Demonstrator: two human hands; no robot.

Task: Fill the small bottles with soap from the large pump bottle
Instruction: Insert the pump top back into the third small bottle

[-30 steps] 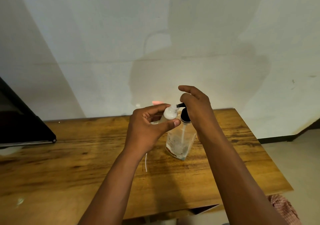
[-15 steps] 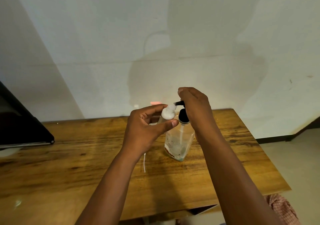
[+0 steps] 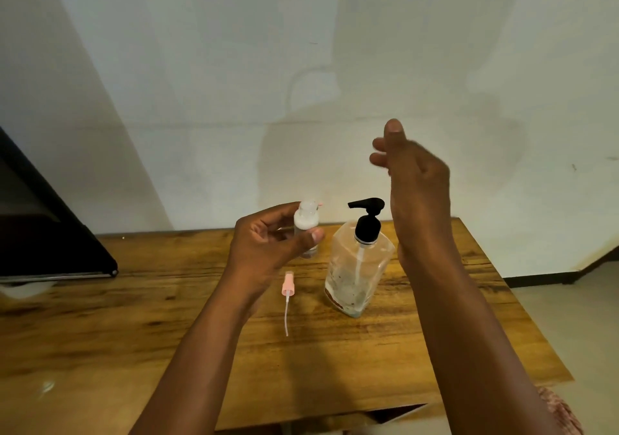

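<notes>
Wooden table [image 3: 134,317] is filling the lower half of the view, a pale wall rising behind it, and the large pump bottle [image 3: 358,267] is standing upright near the table's far edge. That bottle is looking nearly drained: clear walls, a black pump head with its spout pointing left, a white tube running down inside, and only a thin residue sitting at the bottom.

Left of the pump bottle, the left hand [image 3: 268,250] is gripping the small bottle [image 3: 305,225], fingers curled round its body and the thumb pressing across the front. The small bottle is sitting upright with its neck uncapped, and white soap is showing high inside, close to the shoulder.

Above and to the right of the pump bottle, the right hand [image 3: 412,180] is hovering well clear of the pump head, holding nothing, fingers loosely bent and slightly blurred.

In front of the pump bottle and a little left, a pink spray cap [image 3: 288,289] is lying flat on the wood, its thin dip tube trailing toward the camera.
</notes>
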